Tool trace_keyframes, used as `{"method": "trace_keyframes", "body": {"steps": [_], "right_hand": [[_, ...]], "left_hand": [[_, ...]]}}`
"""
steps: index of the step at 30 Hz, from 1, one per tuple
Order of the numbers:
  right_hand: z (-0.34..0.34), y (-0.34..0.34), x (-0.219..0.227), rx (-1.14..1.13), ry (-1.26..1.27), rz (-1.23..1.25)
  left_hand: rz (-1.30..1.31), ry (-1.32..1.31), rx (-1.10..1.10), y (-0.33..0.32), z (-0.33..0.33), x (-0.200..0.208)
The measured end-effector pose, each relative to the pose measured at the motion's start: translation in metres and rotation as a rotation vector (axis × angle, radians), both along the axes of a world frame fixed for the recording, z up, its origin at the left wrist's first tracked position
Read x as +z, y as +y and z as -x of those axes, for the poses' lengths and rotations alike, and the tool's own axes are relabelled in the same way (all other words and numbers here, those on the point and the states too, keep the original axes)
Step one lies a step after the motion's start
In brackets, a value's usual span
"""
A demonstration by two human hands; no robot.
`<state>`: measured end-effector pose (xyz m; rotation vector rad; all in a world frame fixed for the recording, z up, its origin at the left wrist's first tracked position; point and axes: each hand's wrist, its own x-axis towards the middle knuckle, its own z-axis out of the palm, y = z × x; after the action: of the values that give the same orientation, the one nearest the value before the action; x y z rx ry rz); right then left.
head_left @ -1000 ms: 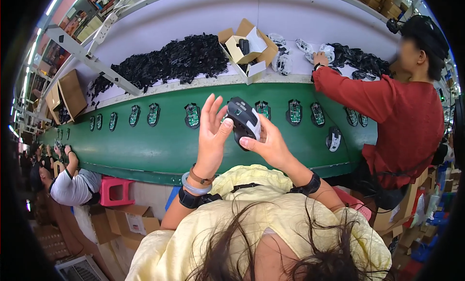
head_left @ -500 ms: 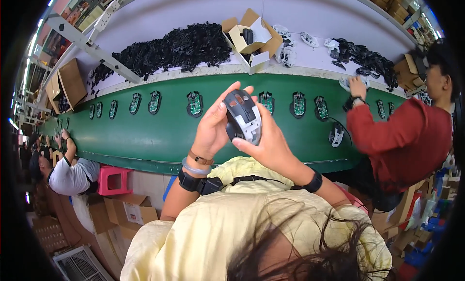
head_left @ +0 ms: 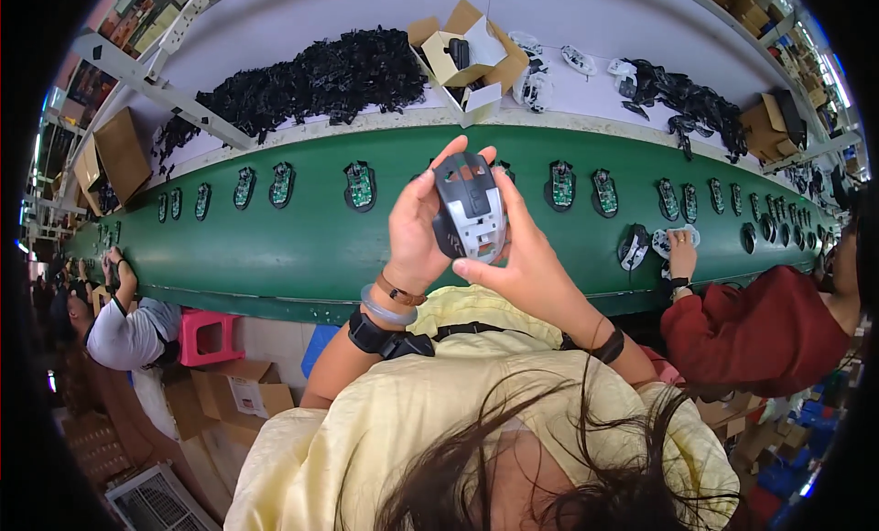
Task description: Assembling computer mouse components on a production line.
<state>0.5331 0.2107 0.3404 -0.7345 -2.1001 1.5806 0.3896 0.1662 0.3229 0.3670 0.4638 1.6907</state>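
A computer mouse (head_left: 476,211) with a black and grey-white upper shell is held up between my two hands over the green belt. Openings show in its shell at the far end and in the lighter part. My left hand (head_left: 412,233) wraps its left side, with fingertips behind the far end. The right hand (head_left: 531,261) closes on the right side, its thumb along the near edge. Beyond my hands lie mouse bases (head_left: 360,186) with bare green circuit boards, spaced along the belt (head_left: 302,247). One base is mostly hidden behind my right fingers.
On the far shelf sit a heap of black plastic parts (head_left: 311,78), an open carton (head_left: 462,59) and clear bags (head_left: 531,87). At right, a co-worker's hand (head_left: 681,252) touches a clear bag beside a cabled mouse (head_left: 634,247). Another person (head_left: 128,325) works at far left.
The mouse in my hands has turned slightly more upright. The co-worker's hand at right has come from the shelf edge down to the belt with a clear bag. My view has shifted a little.
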Motion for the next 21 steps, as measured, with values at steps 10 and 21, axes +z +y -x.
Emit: {"method": "trace_keyframes", "body": {"steps": [10,21], "right_hand": [[-0.054,0.011,-0.125,-0.381,-0.465,0.023],[-0.119,0.057,-0.229,-0.649,-0.885,-0.125]], "left_hand": [[0.557,1.041,-0.119,-0.066,0.03,-0.105],[0.766,1.272,-0.391,-0.108,0.046,-0.171]]}}
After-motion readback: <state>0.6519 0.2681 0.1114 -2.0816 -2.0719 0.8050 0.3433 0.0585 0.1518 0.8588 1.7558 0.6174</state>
